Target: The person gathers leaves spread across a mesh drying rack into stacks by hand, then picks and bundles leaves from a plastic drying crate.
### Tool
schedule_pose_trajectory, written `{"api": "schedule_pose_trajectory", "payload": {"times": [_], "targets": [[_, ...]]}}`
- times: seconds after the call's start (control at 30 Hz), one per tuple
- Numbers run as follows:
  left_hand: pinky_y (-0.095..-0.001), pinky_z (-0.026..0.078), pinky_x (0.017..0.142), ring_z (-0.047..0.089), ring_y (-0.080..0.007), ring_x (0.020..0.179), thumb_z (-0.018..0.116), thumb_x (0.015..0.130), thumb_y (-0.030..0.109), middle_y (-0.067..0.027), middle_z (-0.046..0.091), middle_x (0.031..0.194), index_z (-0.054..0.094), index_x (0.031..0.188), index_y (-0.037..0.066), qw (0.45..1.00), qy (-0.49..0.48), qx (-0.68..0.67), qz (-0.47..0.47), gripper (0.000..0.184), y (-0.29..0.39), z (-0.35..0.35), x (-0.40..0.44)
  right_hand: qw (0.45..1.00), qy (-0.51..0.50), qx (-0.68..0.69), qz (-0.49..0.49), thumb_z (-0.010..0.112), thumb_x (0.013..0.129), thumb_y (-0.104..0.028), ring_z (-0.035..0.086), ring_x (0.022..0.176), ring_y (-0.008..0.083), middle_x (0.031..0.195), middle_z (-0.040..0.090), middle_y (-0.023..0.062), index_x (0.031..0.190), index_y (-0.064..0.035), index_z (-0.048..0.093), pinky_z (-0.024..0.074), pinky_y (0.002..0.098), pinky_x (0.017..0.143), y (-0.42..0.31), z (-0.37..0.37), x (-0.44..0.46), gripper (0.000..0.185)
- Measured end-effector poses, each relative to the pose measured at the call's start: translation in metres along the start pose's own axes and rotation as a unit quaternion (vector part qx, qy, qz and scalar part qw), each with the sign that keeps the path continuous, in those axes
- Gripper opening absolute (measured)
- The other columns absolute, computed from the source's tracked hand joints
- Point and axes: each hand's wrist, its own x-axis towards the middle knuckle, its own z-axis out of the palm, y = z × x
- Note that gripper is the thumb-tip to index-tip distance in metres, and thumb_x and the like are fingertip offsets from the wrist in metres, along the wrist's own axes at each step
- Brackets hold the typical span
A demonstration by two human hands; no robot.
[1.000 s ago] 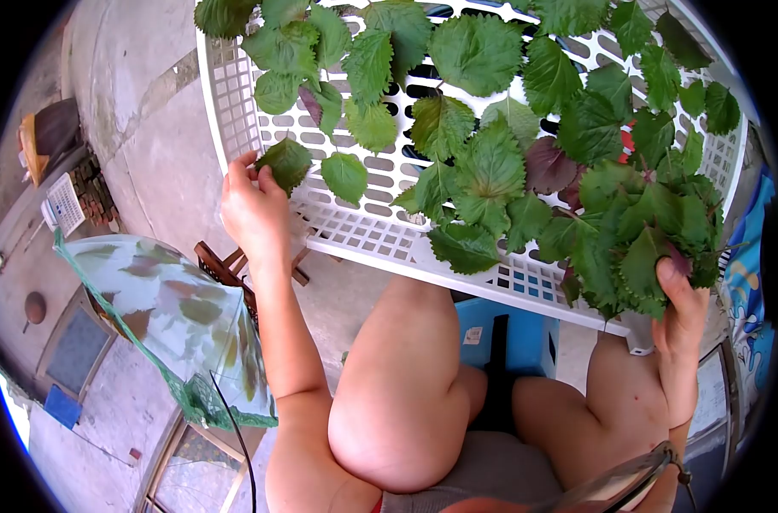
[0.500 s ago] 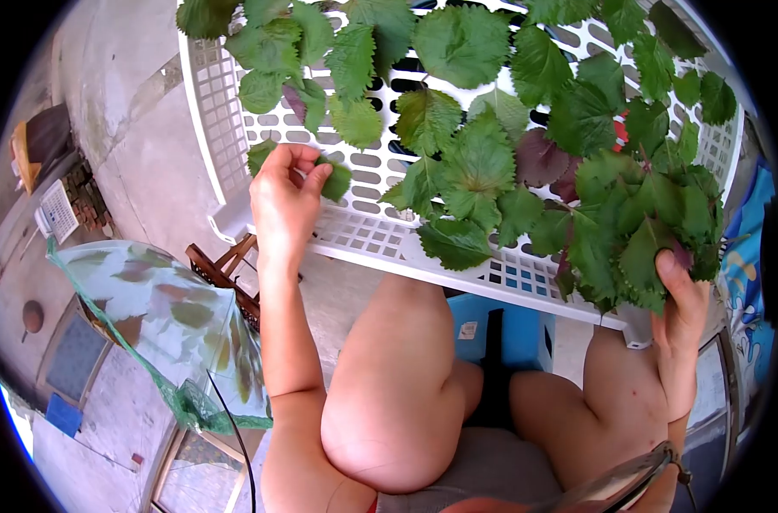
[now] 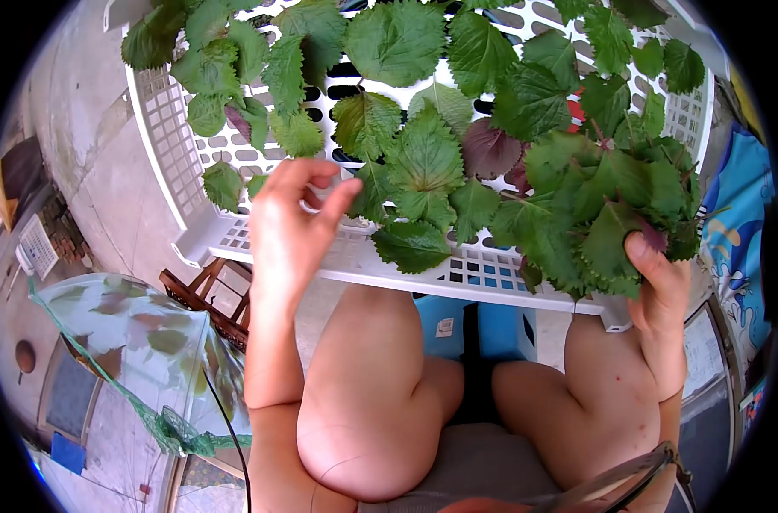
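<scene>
A white slotted plastic basket (image 3: 235,242) lies across in front of my knees, with green perilla leaves (image 3: 395,43) spread over its floor. My left hand (image 3: 290,214) hovers above the near left part, thumb and curled fingers apart, nothing visible between them. Just left of its fingers rests a small perilla leaf (image 3: 223,185); another bit of leaf is partly hidden behind the hand. At the near right corner, my right hand (image 3: 662,278) grips a thick bunch of perilla leaves (image 3: 615,184), thumb on top and fingers hidden beneath. A purple-backed leaf (image 3: 491,147) lies beside the bunch.
A blue container (image 3: 444,321) stands below the basket between my legs. To the left are a wooden stool (image 3: 205,299) and a leaf-patterned cover with green net edging (image 3: 141,342). Blue printed fabric (image 3: 739,231) hangs at the right.
My left hand has let go of the small perilla leaf, which stays in the basket, and has shifted right of it. The view has turned slightly right. My right hand keeps the bunch.
</scene>
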Motion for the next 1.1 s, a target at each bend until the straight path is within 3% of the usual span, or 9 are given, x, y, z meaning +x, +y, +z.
{"api": "schedule_pose_trajectory", "payload": {"times": [0.1, 0.17, 0.23, 0.33, 0.43, 0.57, 0.77, 0.9, 1.1], "targets": [[-0.0307, 0.049, 0.056, 0.058, -0.0172, 0.06, 0.08, 0.071, 0.013, -0.0079, 0.062, 0.077, 0.064, 0.084, 0.003, 0.999, -0.028, -0.014, 0.016, 0.023, 0.002, 0.015, 0.001, 1.0, -0.009, 0.012, -0.01, 0.071, 0.078, -0.002, 0.057, 0.11, 0.022, 0.12, 0.06, 0.012, 0.128, 0.0031, 0.05, 0.0427, 0.0351, 0.097, 0.002, 0.002, 0.001, 0.054], [-0.0304, 0.048, 0.056, 0.057, -0.0179, 0.06, 0.08, 0.071, 0.011, -0.0077, 0.062, 0.077, 0.063, 0.082, 0.002, 0.997, -0.067, -0.034, 0.019, 0.022, 0.001, 0.018, 0.0, 0.997, -0.011, -0.071, -0.012, 0.073, 0.079, -0.017, 0.055, 0.116, 0.0271, 0.128, 0.055, 0.0163, 0.135, 0.0037, 0.042, 0.041, 0.0384, 0.101, 0.0, 0.0, 0.002, 0.068], [-0.0283, 0.047, 0.055, 0.056, -0.0145, 0.059, 0.078, 0.073, 0.006, -0.0061, 0.06, 0.074, 0.06, 0.08, 0.002, 0.996, -0.067, -0.04, 0.035, 0.019, 0.0, 0.018, -0.001, 0.997, -0.009, -0.07, -0.013, 0.074, 0.078, -0.018, 0.055, 0.116, 0.0271, 0.127, 0.055, 0.0164, 0.135, 0.0037, 0.042, 0.041, 0.0382, 0.101, 0.001, -0.003, 0.002, 0.068], [-0.0204, 0.043, 0.056, 0.053, -0.0048, 0.061, 0.071, 0.078, -0.001, -0.0009, 0.06, 0.072, 0.059, 0.083, 0.002, 0.977, -0.1, -0.164, -0.088, 0.013, -0.008, 0.006, -0.003, 0.998, -0.005, -0.066, -0.012, 0.074, 0.078, -0.018, 0.054, 0.117, 0.027, 0.128, 0.055, 0.0164, 0.135, 0.0035, 0.042, 0.041, 0.0378, 0.101, 0.001, -0.005, 0.002, 0.069], [-0.0192, 0.044, 0.057, 0.053, -0.0041, 0.063, 0.069, 0.081, -0.002, 0.0006, 0.061, 0.075, 0.058, 0.091, 0.0, 0.935, -0.104, -0.317, -0.123, 0.016, -0.022, 0.0, -0.001, 0.998, -0.001, -0.063, -0.015, 0.074, 0.078, -0.018, 0.054, 0.117, 0.027, 0.128, 0.055, 0.0162, 0.135, 0.0032, 0.042, 0.0409, 0.0376, 0.101, 0.002, -0.007, 0.002, 0.069], [-0.0193, 0.042, 0.057, 0.05, -0.0039, 0.063, 0.069, 0.084, 0.004, 0.0026, 0.059, 0.073, 0.058, 0.097, -0.001, 0.946, -0.078, -0.293, -0.116, 0.018, -0.018, 0.0, -0.001, 0.999, -0.006, -0.011, -0.038, 0.074, 0.078, -0.008, 0.057, 0.107, 0.0205, 0.119, 0.06, 0.0102, 0.127, 0.0019, 0.051, 0.0435, 0.0337, 0.095, -0.001, 0.001, 0.002, 0.055], [-0.0208, 0.034, 0.053, 0.043, -0.0046, 0.062, 0.062, 0.092, 0.014, 0.0044, 0.054, 0.069, 0.061, 0.094, -0.002, 0.957, -0.095, -0.223, -0.157, 0.016, -0.025, -0.01, 0.001, 0.998, -0.005, -0.057, -0.031, 0.073, 0.079, -0.018, 0.054, 0.117, 0.0261, 0.128, 0.055, 0.0157, 0.135, 0.0033, 0.042, 0.0399, 0.037, 0.102, 0.003, -0.006, 0.004, 0.068], [-0.0203, 0.031, 0.052, 0.039, -0.002, 0.06, 0.062, 0.093, 0.013, 0.0065, 0.05, 0.067, 0.062, 0.09, -0.001, 0.964, -0.081, -0.205, -0.145, 0.014, -0.02, -0.014, -0.001, 0.999, -0.003, -0.011, -0.036, 0.074, 0.078, -0.009, 0.057, 0.109, 0.0206, 0.12, 0.06, 0.0099, 0.128, 0.002, 0.051, 0.0417, 0.034, 0.097, 0.0, 0.001, 0.003, 0.056], [-0.0194, 0.03, 0.045, 0.042, -0.0027, 0.053, 0.064, 0.092, 0.016, 0.0053, 0.053, 0.064, 0.064, 0.089, 0.003, 0.872, -0.072, -0.448, -0.184, 0.014, -0.016, -0.022, -0.005, 1.0, -0.003, 0.001, -0.005, 0.073, 0.078, -0.007, 0.056, 0.11, 0.0205, 0.119, 0.06, 0.0096, 0.128, 0.0016, 0.051, 0.0411, 0.0338, 0.098, -0.001, 0.006, 0.002, 0.055]]}}
